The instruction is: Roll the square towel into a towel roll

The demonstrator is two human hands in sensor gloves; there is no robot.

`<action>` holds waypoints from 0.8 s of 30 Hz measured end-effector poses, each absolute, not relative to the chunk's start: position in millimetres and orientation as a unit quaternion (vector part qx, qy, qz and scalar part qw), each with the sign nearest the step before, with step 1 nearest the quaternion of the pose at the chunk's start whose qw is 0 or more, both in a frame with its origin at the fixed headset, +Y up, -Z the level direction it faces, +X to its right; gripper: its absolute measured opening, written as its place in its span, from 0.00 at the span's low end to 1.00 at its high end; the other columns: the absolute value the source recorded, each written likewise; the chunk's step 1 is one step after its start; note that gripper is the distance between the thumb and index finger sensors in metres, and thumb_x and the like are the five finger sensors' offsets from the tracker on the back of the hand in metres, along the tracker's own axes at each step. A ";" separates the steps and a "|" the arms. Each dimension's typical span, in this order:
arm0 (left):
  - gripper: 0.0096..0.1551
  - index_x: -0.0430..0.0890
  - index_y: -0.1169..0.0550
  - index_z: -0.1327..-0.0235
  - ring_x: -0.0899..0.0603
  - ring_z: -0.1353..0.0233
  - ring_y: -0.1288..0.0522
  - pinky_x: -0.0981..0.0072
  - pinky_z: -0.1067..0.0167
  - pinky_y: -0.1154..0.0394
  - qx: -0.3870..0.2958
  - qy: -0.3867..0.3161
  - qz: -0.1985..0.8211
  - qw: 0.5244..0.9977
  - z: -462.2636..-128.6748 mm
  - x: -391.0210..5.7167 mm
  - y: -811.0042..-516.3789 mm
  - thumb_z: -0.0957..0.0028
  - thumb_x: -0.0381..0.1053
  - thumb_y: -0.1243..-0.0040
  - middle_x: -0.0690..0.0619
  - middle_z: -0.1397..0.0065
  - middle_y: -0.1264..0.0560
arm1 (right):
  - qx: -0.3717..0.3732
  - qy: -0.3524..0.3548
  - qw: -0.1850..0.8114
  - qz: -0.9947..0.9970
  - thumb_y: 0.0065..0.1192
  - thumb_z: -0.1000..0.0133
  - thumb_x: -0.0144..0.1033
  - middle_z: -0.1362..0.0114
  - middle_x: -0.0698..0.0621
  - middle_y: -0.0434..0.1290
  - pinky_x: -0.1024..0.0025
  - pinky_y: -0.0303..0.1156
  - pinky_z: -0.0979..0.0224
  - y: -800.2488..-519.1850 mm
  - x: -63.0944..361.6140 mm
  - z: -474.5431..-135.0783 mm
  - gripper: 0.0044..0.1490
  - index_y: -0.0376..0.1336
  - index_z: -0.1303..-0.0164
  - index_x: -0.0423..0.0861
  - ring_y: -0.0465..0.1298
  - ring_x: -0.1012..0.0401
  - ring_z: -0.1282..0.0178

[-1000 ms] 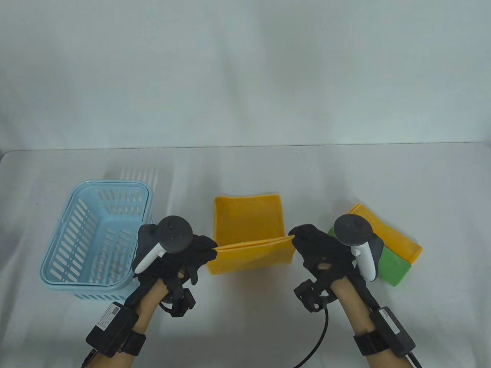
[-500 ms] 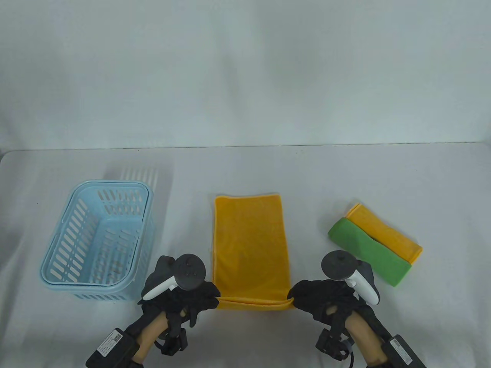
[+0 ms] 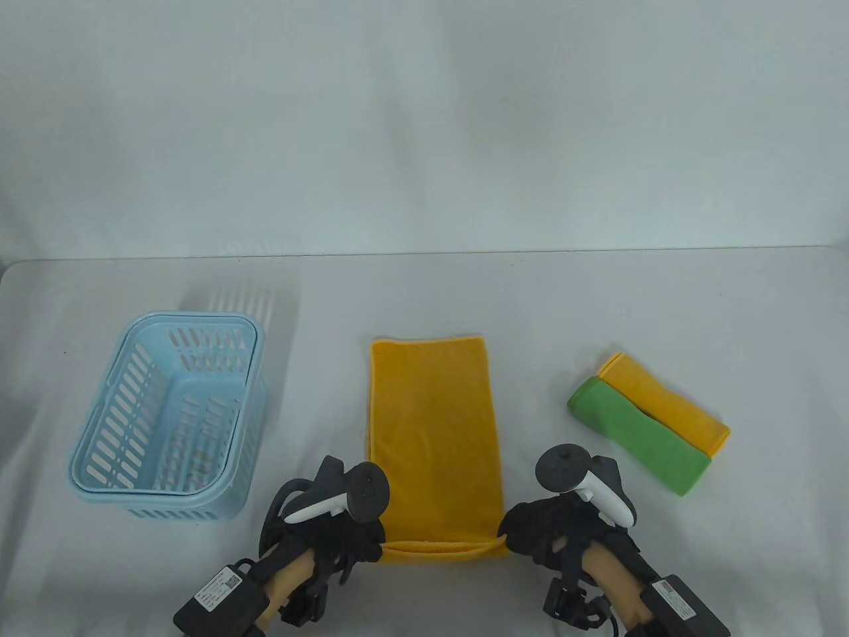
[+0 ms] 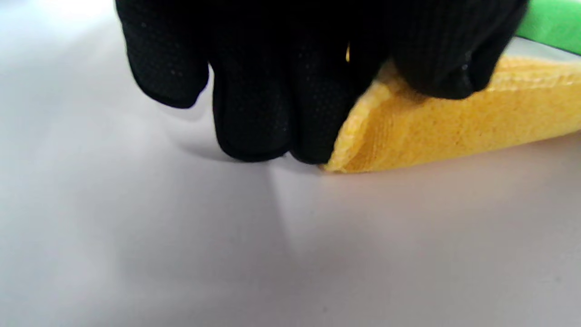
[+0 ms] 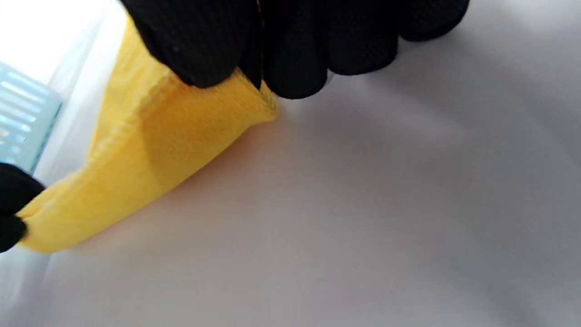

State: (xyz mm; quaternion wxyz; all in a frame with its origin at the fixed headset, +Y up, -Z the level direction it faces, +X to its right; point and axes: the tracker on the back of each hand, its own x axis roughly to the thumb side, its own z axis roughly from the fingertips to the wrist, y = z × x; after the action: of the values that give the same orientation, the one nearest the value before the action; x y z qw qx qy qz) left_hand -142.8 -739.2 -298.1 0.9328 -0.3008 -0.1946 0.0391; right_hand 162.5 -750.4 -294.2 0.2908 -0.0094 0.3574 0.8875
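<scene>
Both hands are pinching the towel (image 3: 434,438) at its 6 o'clock edge, left hand (image 3: 345,534) on one corner, right hand (image 3: 544,534) on the other. Basket (image 3: 99,458) sits at 9 o'clock on the desk (image 3: 424,298), folded cloths (image 3: 647,421) at 3.

We take this for a staged recording bench rather than a home: a plain white table (image 3: 597,298) stands against a bare white backdrop (image 3: 424,119) (creased like hung cloth), and the person's forearms carry strapped-on black sensor boxes (image 3: 222,594) with a cable (image 3: 617,627) trailing off
</scene>
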 end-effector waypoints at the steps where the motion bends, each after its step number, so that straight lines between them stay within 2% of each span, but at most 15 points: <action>1: 0.25 0.56 0.14 0.49 0.43 0.42 0.15 0.43 0.36 0.26 -0.299 -0.191 0.046 0.934 -299.5 -144.5 -738.4 0.59 0.57 0.38 0.56 0.44 0.15 | -0.011 0.352 0.293 0.889 0.66 0.56 0.44 0.38 0.54 0.74 0.47 0.64 0.30 -750.6 163.0 -295.3 0.24 0.70 0.49 0.56 0.71 0.50 0.35; 7: 0.24 0.55 0.15 0.50 0.44 0.43 0.15 0.44 0.35 0.26 -0.260 -0.152 0.067 0.951 -309.4 -152.2 -733.1 0.58 0.58 0.39 0.56 0.45 0.15 | -0.037 0.311 0.296 0.903 0.64 0.56 0.45 0.41 0.53 0.77 0.48 0.69 0.36 -752.0 163.4 -300.4 0.24 0.69 0.48 0.56 0.76 0.50 0.43; 13: 0.23 0.56 0.15 0.53 0.45 0.46 0.15 0.45 0.35 0.26 -0.208 -0.126 0.018 0.970 -313.2 -145.7 -734.7 0.58 0.60 0.40 0.58 0.47 0.15 | -0.052 0.264 0.271 0.924 0.63 0.56 0.47 0.47 0.54 0.79 0.50 0.72 0.41 -753.5 158.8 -301.2 0.25 0.68 0.48 0.55 0.78 0.53 0.50; 18: 0.22 0.56 0.14 0.56 0.45 0.48 0.15 0.45 0.36 0.25 -0.185 -0.108 -0.019 0.977 -313.3 -142.4 -737.3 0.59 0.61 0.39 0.58 0.50 0.15 | -0.056 0.216 0.257 0.940 0.64 0.56 0.47 0.48 0.54 0.79 0.49 0.71 0.40 -751.4 153.0 -302.7 0.25 0.69 0.49 0.55 0.78 0.53 0.49; 24: 0.22 0.57 0.14 0.62 0.46 0.49 0.15 0.46 0.36 0.25 -0.155 -0.097 -0.065 0.981 -312.3 -137.4 -743.8 0.62 0.65 0.39 0.59 0.53 0.15 | -0.052 0.193 0.217 0.955 0.64 0.57 0.48 0.50 0.54 0.79 0.51 0.72 0.41 -754.3 147.5 -302.8 0.25 0.69 0.49 0.55 0.78 0.55 0.52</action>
State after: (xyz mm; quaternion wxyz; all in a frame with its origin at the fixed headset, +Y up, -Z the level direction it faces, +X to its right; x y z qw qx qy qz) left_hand -137.4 -743.8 -312.3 0.9810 -0.1550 -0.0968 -0.0646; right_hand 147.5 -754.3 -302.8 0.2172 -0.0520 0.1932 0.9554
